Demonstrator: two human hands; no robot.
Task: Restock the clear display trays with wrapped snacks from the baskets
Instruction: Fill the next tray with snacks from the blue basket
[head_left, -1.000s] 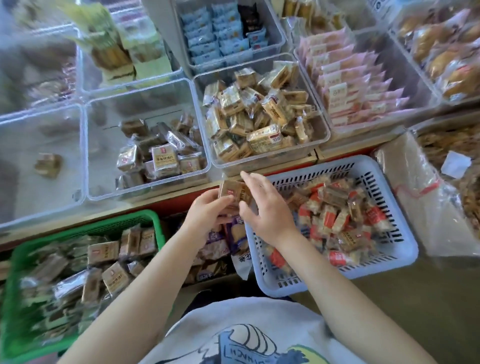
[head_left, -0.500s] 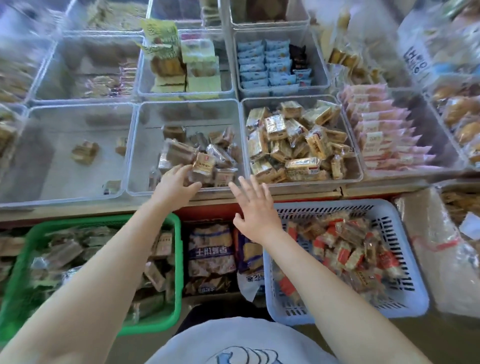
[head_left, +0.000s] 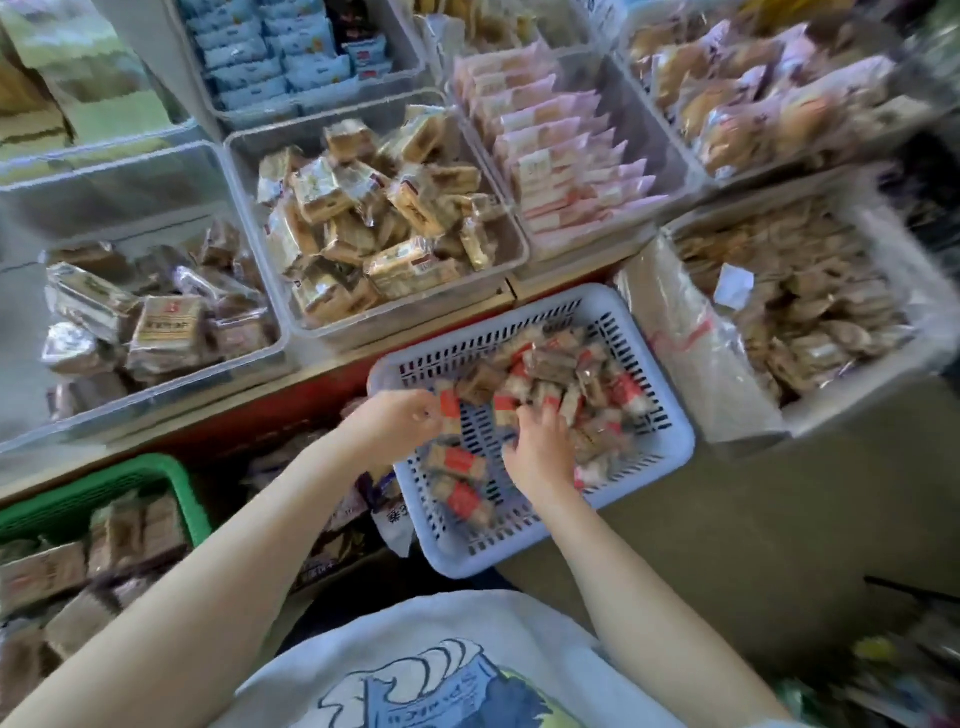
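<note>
A pale blue slotted basket (head_left: 519, 553) below the shelf holds several small wrapped snacks with red labels (head_left: 561, 366). Both my hands are inside it. My left hand (head_left: 389, 423) has curled fingers that pinch a red-labelled snack at the basket's left side. My right hand (head_left: 540, 449) digs its curled fingers into the pile in the middle. Above the basket, one clear display tray (head_left: 400, 326) is heaped with tan wrapped snacks. The clear tray to its left (head_left: 156, 387) holds a smaller pile of brown wrapped snacks. The view is motion-blurred.
A green basket (head_left: 130, 470) of wrapped bars stands at the lower left. Pink packets fill another clear tray (head_left: 571, 156), and blue packets (head_left: 270, 57) fill one behind. A plastic-lined box of snacks (head_left: 779, 291) sits right of the blue basket. Bagged goods lie between the baskets.
Both hands have left the clear tray's front edge and dropped into the blue basket, where their fingers close on snacks. The camera has swung right and down.
</note>
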